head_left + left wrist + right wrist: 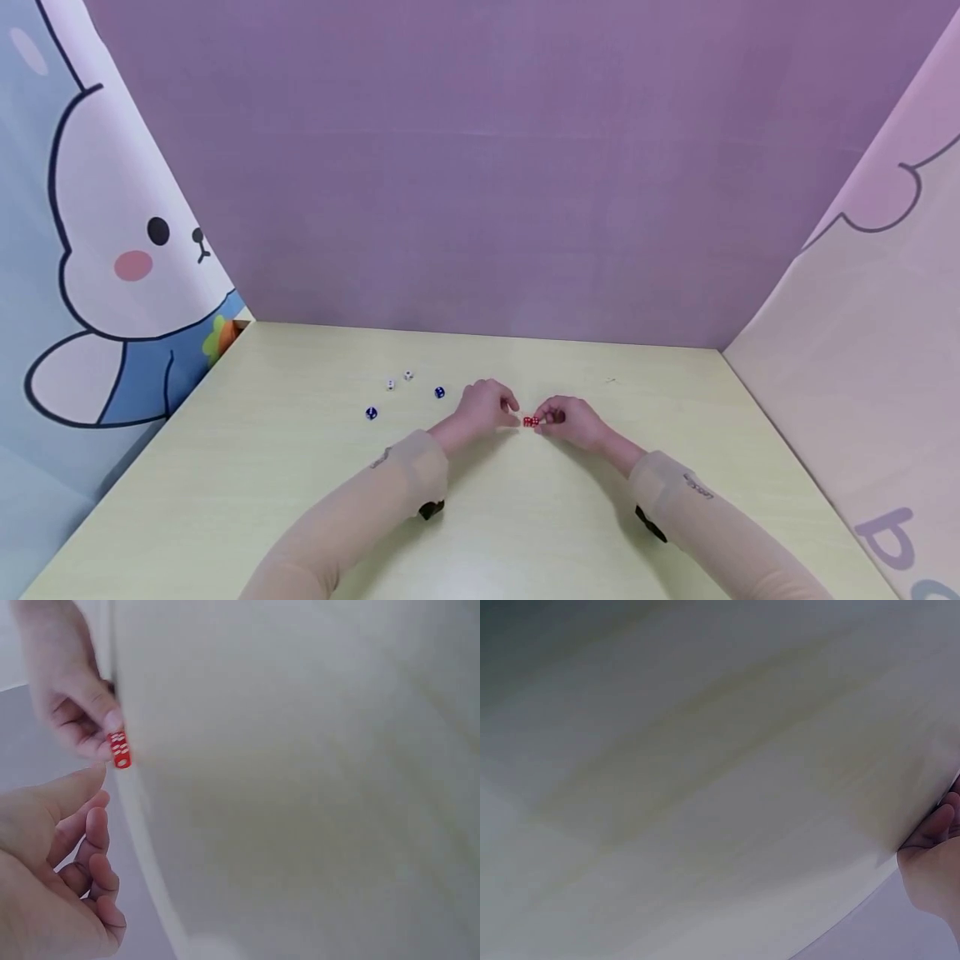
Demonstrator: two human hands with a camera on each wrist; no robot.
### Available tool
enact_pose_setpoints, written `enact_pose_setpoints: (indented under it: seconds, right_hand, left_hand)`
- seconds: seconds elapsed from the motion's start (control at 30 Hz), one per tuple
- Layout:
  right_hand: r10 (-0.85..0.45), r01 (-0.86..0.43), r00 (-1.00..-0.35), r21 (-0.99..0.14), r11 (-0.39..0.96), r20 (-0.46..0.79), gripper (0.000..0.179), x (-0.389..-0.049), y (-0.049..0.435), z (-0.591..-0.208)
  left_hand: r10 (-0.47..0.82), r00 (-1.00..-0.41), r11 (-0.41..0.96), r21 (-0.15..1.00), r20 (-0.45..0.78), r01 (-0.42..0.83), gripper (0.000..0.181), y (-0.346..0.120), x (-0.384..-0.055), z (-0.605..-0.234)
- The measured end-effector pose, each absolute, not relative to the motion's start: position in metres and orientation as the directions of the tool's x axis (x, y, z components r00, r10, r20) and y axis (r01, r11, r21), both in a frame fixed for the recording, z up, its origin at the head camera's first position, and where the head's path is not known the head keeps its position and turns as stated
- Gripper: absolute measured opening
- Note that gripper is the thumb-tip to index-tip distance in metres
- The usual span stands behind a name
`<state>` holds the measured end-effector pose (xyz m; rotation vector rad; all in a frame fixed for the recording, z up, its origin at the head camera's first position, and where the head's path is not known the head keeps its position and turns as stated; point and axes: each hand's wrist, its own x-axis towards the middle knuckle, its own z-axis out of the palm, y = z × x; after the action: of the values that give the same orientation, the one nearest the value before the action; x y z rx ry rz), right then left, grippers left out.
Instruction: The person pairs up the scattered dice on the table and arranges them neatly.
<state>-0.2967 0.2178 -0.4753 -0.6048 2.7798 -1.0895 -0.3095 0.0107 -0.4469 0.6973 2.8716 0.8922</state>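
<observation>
Two red dice [530,422] with white pips sit side by side between the two hands. My right hand [572,421] pinches them at their right end, as the left wrist view also shows. My left hand [483,407] is just left of the dice, its thumb tip close to them and its fingers loosely bent around nothing. In the left wrist view, a small gap shows between that thumb and the red dice [120,750]. Only part of the right hand [934,859] appears at the right edge of the right wrist view; no dice show there.
Left of my left hand lie a blue die [439,392], another blue die [371,412] and two white dice, one nearer [391,385] and one farther [408,375]. A tiny scrap [611,380] lies at the back right of the pale table [525,533]. A purple panel [480,208] rises behind.
</observation>
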Motion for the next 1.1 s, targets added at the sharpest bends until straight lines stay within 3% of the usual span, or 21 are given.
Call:
enact_pose_setpoints:
  seconds: [0.47,0.93,1.1]
  right_hand:
    - [-0.365,-0.279,-0.931,-0.681,0.677,0.018,0.012,-0.297,0.217,-0.475]
    - [-0.367,-0.289,-0.930,-0.671,0.683,0.027,0.013,-0.295,0.217,-0.473]
    - [-0.363,-0.283,-0.932,-0.677,0.680,0.025,0.012,-0.295,0.217,-0.473]
  left_hand:
    - [0.510,-0.837,0.622,0.587,0.198,0.518,0.024,-0.032,-0.308,-0.426]
    - [0.480,-0.814,0.604,0.550,0.327,0.577,0.024,-0.094,-0.300,-0.415]
    - [0.480,-0.821,0.612,0.552,0.309,0.566,0.025,-0.118,-0.301,-0.419]
